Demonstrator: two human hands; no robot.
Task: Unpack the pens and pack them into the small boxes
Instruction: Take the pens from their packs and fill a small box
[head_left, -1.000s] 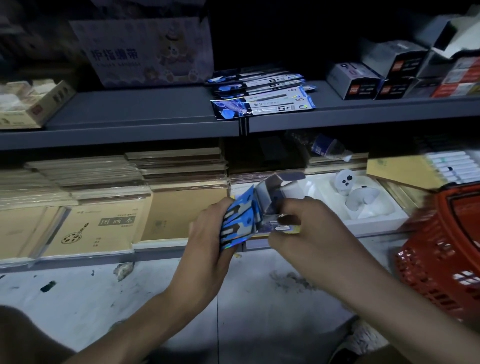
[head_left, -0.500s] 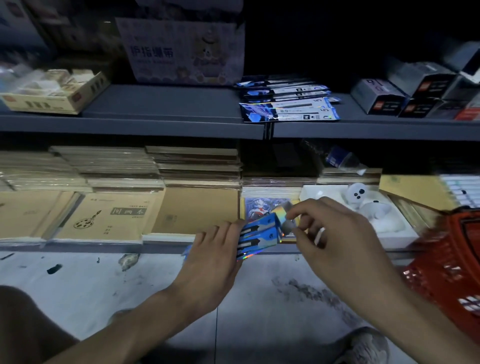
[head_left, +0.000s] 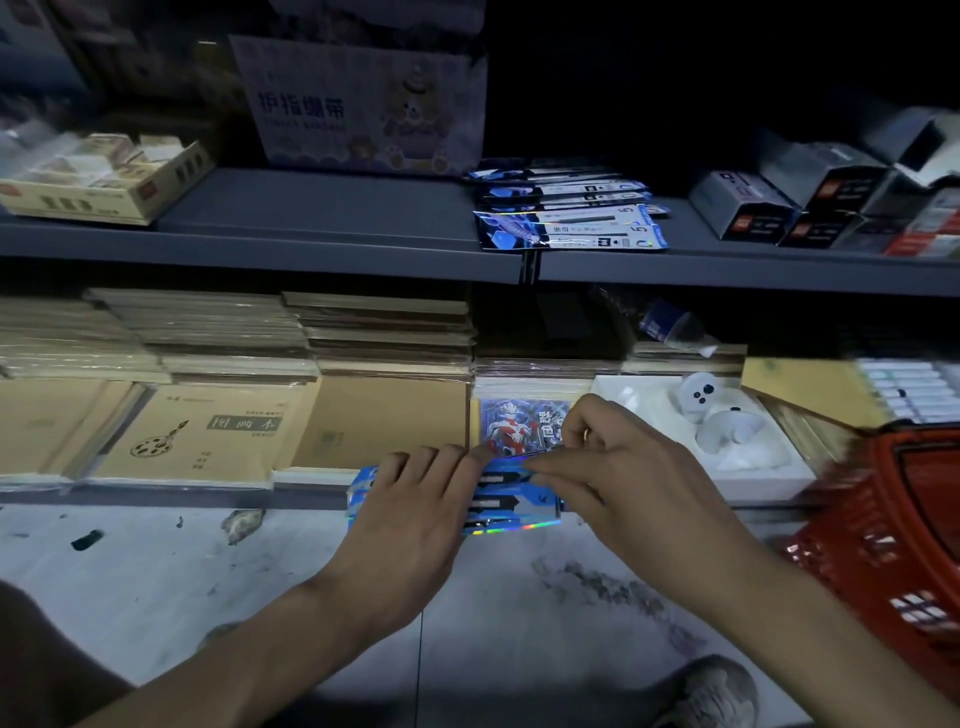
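Small blue box (head_left: 511, 501): held off the floor (head_left: 156, 571), just in front of the lower shelf edge, long side across, printed face up. No pens visible; can't tell if it's loaded.

Left hand (head_left: 415, 512): wrapped over the box's left half, fingers across the top, thumb hidden. Reads as the clamp, steadying the box while the other hand works.

Right hand (head_left: 618, 467): fingertips bunched on the upper right edge, pinching or pressing what looks like the end flap. My read is flap closing, though it's too dark and blurred to confirm.

Pen packs (head_left: 569, 228): fanned stack on the upper shelf (head_left: 311, 228), straight above the box, probably the supply, within easy reach.

Notebooks (head_left: 208, 431) are stacked on the lower shelf to the left. Red basket (head_left: 898, 519) sits on the right, near the right forearm.
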